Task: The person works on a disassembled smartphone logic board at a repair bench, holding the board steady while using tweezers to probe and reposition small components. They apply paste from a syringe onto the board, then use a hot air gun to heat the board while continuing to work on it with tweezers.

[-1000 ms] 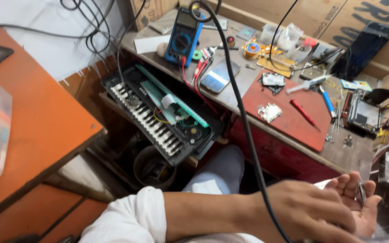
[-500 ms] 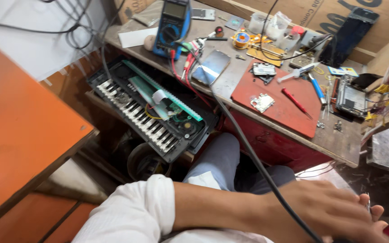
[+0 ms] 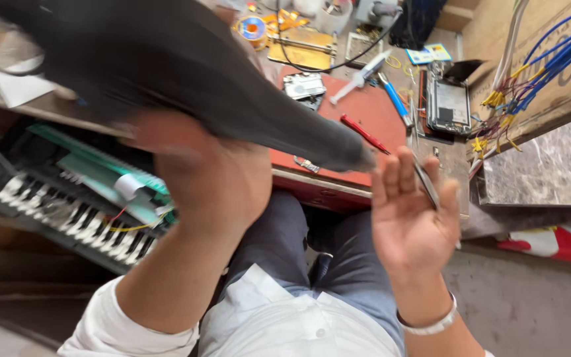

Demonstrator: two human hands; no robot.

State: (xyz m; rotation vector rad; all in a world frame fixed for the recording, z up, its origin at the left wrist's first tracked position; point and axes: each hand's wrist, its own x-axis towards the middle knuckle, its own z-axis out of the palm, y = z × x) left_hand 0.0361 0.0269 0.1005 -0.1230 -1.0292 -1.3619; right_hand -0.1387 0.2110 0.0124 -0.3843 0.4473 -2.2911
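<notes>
My left hand [image 3: 209,182] is raised close to the camera and blurred. It looks closed around a thick black tapered tool [image 3: 232,86] that crosses the view from the upper left down to a point near the bench edge. My right hand [image 3: 411,225], with a pale bracelet at the wrist, is held palm-up over my lap. It pinches thin metal tweezers [image 3: 427,186] between thumb and forefinger, the other fingers spread. The two hands are apart.
A red mat [image 3: 371,106] on the bench carries a small circuit board [image 3: 304,86], a red screwdriver [image 3: 363,132], a blue-handled tool [image 3: 396,102] and a syringe [image 3: 358,76]. An opened phone [image 3: 447,102] lies right of it. An opened keyboard [image 3: 67,215] sits lower left. Loose coloured wires [image 3: 517,86] hang at right.
The camera has swung down and closer. My left hand has lifted up toward the camera with the black tool, and my right hand with the tweezers has drawn apart from it.
</notes>
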